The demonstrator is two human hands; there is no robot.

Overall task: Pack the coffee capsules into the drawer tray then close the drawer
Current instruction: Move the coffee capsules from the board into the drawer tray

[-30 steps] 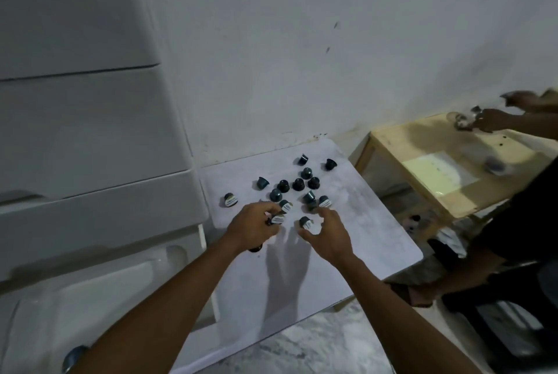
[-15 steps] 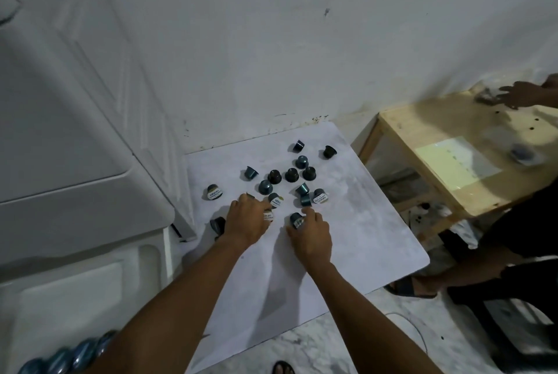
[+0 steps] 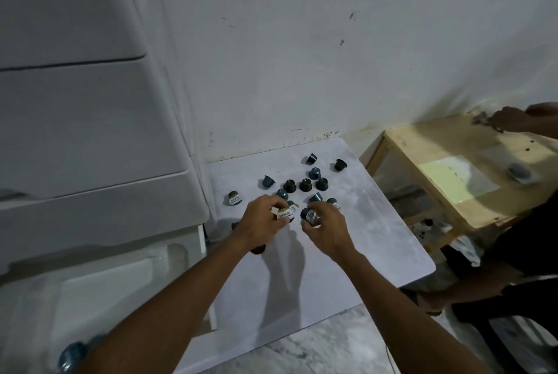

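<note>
Several dark teal coffee capsules (image 3: 305, 185) lie scattered on a low white table (image 3: 377, 240). My left hand (image 3: 261, 224) is lifted just above the table, fingers closed on a capsule with a white label (image 3: 285, 213). My right hand (image 3: 327, 230) is beside it, fingers closed on a dark capsule (image 3: 309, 214). One labelled capsule (image 3: 234, 198) lies apart at the table's left. The open white drawer (image 3: 99, 277) of a plastic drawer unit is at lower left, with blue capsules (image 3: 72, 354) in its near corner.
The white drawer unit (image 3: 90, 132) rises at left against a white wall. A wooden side table (image 3: 462, 171) stands at right, where another person's hands (image 3: 513, 120) are at work. That person's leg and foot reach the marble floor (image 3: 326, 349) at right.
Both hands have risen off the table, each now holding a capsule between the fingers. The view has swung slightly, showing the drawer unit more from the front.
</note>
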